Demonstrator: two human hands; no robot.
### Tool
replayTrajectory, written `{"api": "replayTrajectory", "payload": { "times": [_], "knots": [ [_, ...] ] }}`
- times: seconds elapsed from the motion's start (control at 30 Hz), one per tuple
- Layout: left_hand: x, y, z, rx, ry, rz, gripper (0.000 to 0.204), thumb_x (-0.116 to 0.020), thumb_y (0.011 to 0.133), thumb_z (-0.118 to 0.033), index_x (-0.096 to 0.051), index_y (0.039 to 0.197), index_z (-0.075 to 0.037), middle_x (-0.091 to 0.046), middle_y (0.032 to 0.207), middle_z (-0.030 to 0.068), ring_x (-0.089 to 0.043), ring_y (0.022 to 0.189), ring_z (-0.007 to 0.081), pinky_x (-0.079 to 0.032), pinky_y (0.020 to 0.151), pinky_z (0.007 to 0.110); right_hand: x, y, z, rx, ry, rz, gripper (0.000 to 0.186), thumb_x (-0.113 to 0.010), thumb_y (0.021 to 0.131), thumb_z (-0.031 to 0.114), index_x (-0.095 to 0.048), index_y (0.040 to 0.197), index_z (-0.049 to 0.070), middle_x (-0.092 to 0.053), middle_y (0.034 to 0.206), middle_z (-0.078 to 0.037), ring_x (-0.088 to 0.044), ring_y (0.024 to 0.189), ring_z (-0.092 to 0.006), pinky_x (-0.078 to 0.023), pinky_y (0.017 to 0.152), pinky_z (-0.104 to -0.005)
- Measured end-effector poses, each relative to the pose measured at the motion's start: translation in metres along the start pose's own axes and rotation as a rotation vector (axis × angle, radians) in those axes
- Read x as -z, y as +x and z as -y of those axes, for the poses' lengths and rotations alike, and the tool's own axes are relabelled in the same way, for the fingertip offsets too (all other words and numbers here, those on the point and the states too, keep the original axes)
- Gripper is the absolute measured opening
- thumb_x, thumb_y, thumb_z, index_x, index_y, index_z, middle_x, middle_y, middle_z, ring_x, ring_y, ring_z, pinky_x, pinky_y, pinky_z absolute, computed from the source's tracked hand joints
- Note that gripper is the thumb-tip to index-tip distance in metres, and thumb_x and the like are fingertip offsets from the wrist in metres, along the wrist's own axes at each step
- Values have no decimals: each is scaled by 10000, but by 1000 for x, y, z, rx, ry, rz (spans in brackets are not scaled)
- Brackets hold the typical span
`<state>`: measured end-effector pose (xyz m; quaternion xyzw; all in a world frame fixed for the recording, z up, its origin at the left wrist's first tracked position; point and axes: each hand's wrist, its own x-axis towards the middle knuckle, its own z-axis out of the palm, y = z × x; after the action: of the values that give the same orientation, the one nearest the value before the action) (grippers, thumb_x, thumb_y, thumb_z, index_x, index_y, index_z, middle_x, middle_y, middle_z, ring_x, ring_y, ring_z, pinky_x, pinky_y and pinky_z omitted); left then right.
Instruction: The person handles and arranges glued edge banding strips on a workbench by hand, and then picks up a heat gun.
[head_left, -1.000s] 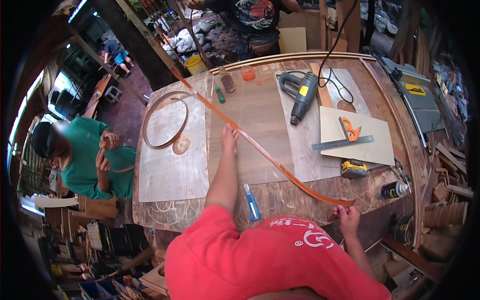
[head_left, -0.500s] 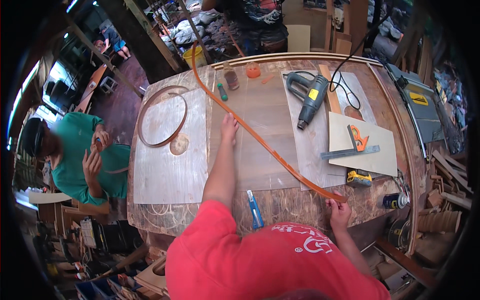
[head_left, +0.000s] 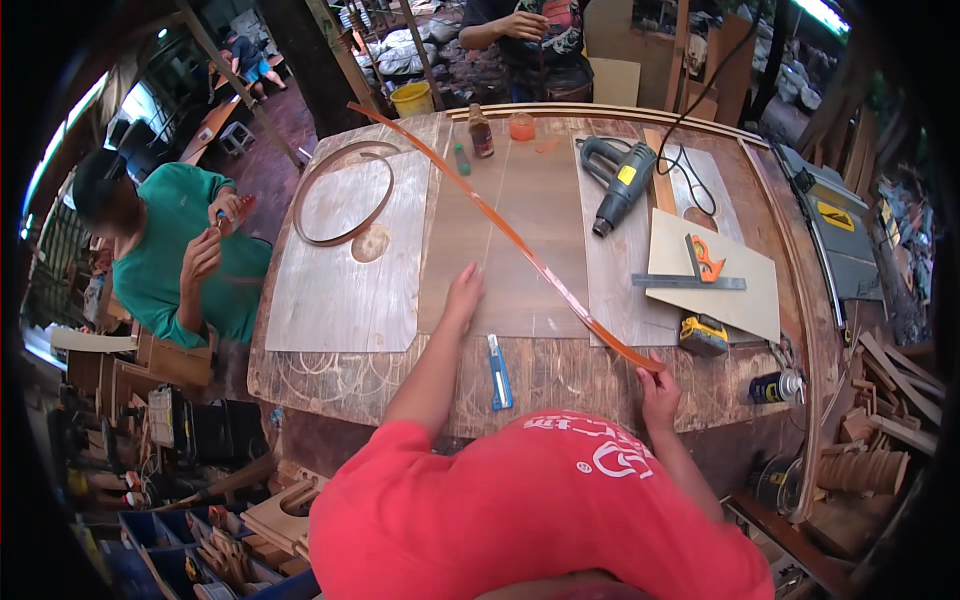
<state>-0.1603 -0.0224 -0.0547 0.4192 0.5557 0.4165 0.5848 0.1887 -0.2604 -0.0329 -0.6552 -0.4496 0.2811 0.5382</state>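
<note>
A long, thin, glossy orange-brown strip (head_left: 510, 236) runs diagonally over the table, from the far left down to my right hand (head_left: 657, 390). That hand pinches its near end between thumb and fingers. My left hand (head_left: 463, 298) is off the strip, its fingers stretched out over a brown wood-grain panel (head_left: 450, 240). Just in front of me lies a blue utility knife (head_left: 500, 375). A coiled brown band (head_left: 298, 215) rests on a pale grey panel (head_left: 340, 300) at the left.
A heat gun (head_left: 622, 185), combination square (head_left: 705, 262), yellow-black battery (head_left: 704, 335) and spray can (head_left: 777, 387) occupy the right side. A dark bottle (head_left: 481, 135), small green bottle (head_left: 461, 160) and orange container (head_left: 521, 127) stand far back. A person in green (head_left: 190, 260) works at left; another stands beyond the table.
My left hand has let go of the strip and drawn back toward me. The strip's far end has swung left and lower. My right hand still holds the near end.
</note>
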Motion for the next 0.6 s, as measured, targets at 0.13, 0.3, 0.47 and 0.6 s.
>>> {"api": "replayTrajectory", "payload": {
  "times": [0.13, 0.3, 0.47, 0.6],
  "knots": [
    [14, -43, 18, -2, 8, 24, 553, -504, 961, -289, -315, 1423, -51, -467, 1328, 92, -477, 1204, 186, -427, 951, 314, 2, 4, 5, 31, 6, 23, 411, -675, 821, 30, -566, 1213, -31, -682, 916, -84, -601, 805, -74, -483, 743, -235],
    [20, -72, 31, -40, 37, -2, 553, -509, 960, -279, -315, 1422, -46, -474, 1316, 94, -484, 1190, 175, -427, 945, 307, 6, 8, 9, 95, -112, 61, 489, -697, 811, 111, -537, 1266, 32, -682, 787, -94, -618, 688, -103, -483, 670, -255],
    [23, -85, 40, -73, 165, -34, 558, -517, 954, -275, -318, 1420, -42, -529, 1247, 89, -518, 1138, 154, -437, 919, 282, 15, 10, 6, 164, -263, 114, 523, -720, 792, 184, -536, 1259, 39, -671, 764, -100, -642, 667, -182, -492, 631, -296],
    [36, -98, 53, -32, 270, -4, 560, -545, 930, -293, -366, 1392, -33, -584, 1199, 113, -563, 1092, 186, -453, 899, 289, 21, 7, -4, 174, -430, 192, 575, -734, 773, 280, -531, 1253, 35, -642, 692, -99, -626, 614, -242, -488, 596, -338]
  ]
}}
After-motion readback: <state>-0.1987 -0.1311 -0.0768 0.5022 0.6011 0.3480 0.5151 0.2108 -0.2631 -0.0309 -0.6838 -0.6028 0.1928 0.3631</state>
